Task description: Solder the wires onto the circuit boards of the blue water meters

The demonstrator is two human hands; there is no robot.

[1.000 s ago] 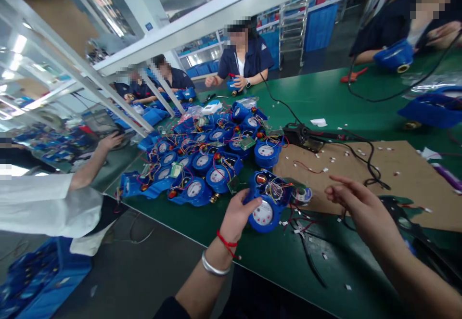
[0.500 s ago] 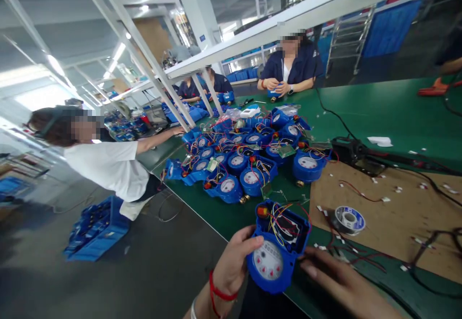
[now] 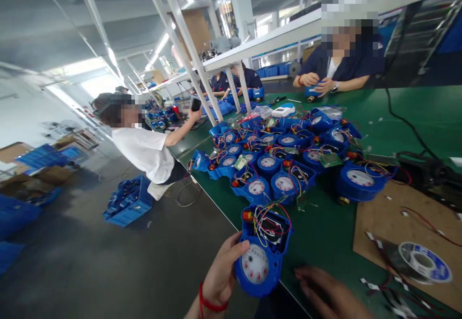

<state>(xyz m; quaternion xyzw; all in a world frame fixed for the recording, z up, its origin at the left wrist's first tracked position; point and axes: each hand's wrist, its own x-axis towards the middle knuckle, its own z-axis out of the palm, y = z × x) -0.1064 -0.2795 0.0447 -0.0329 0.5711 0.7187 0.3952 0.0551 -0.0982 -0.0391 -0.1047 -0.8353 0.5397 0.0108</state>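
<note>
My left hand grips a blue water meter by its left side, thumb on the rim of the white dial. The meter is tilted up toward me near the table's front edge. Its upper compartment lies uncovered, with red, yellow and white wires and an orange part inside. To the right of the meter, my right hand is low over the green table, fingers stretched out, apart from the meter and holding nothing I can see. A group of similar blue meters with loose wires and circuit boards lies just beyond.
On the right, a solder spool rests on a brown cardboard sheet, near short wires with white connectors. A person in white stands left, holding a dark phone-like object; another person handles a meter opposite. A blue crate stands on the floor.
My view has swung left. My left hand has brought the meter nearer the table's front edge. My right hand has come down from above the cardboard. The person in white now raises a dark object.
</note>
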